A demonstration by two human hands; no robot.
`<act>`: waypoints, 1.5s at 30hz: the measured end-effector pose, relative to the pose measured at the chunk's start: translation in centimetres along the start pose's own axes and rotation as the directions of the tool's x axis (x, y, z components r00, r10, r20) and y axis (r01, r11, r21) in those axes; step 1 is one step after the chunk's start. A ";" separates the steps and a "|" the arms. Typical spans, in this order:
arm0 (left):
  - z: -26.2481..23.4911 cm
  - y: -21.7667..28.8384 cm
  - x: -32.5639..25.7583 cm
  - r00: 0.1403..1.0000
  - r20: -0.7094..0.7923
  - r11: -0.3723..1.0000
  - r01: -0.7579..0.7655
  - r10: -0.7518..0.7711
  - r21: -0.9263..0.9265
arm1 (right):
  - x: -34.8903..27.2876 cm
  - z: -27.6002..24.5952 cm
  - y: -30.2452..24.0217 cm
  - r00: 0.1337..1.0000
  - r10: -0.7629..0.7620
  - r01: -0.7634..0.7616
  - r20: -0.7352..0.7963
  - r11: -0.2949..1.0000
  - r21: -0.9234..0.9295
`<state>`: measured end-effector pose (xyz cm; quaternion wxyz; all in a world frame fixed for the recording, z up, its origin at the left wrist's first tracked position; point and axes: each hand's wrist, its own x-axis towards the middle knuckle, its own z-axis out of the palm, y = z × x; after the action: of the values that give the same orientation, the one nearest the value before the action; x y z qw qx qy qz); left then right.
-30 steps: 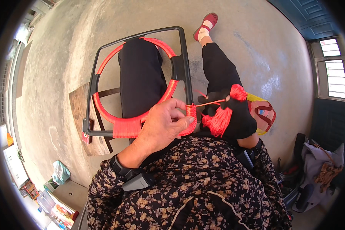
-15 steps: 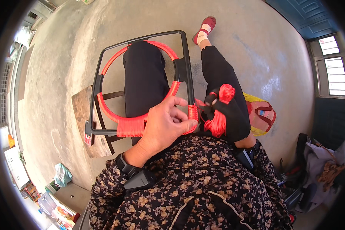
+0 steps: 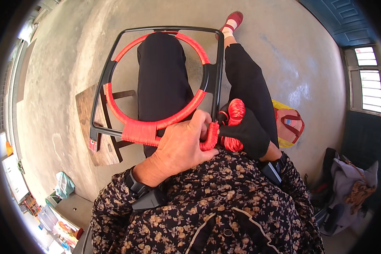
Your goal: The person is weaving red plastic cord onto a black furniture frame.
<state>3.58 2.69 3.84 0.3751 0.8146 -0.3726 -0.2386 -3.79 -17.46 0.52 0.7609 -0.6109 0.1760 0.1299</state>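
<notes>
Most of the ring [image 3: 156,122] inside the black frame [image 3: 218,63] on the lap is wrapped in red cord, one short side stretch still bare; left hand [image 3: 182,146] fingers clamp the wrapped rim, gloved right hand [image 3: 247,133] grips the cord bundle [image 3: 235,112].

Bright, even daylight falls on the concrete floor [image 3: 283,63], with soft shadows. The fisheye bends straight edges, the rim goes black, and the window [image 3: 370,78] glares white.
</notes>
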 end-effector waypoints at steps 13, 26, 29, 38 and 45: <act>0.9 -1.2 0.1 0.997 -0.075 0.998 0.022 -0.027 -0.066 | 0.5 0.4 0.3 0.999 -0.053 0.050 -0.013 0.985 -0.167; 1.0 -1.1 1.0 0.951 0.004 0.868 0.283 -0.309 -0.409 | -4.5 -5.8 3.0 0.968 0.006 0.159 -0.252 0.762 0.627; 0.8 -1.2 1.3 0.934 0.087 0.769 0.337 -0.347 -0.543 | -6.2 -7.1 4.8 0.982 -0.065 0.174 -0.176 0.669 0.723; 0.6 -0.6 3.3 0.897 0.184 0.571 0.402 -0.401 -0.716 | -7.2 -8.2 6.4 0.835 -0.545 0.486 -0.079 0.796 -0.361; -4.1 2.9 3.0 0.987 -0.012 0.617 0.092 -0.161 -0.782 | -7.5 -7.5 7.0 0.720 -0.678 0.300 -0.148 0.496 -0.815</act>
<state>6.90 0.84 8.34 0.6872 0.6053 -0.1591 -0.3688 -14.31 -23.14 -3.96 0.3825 -0.9007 0.0910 -0.1849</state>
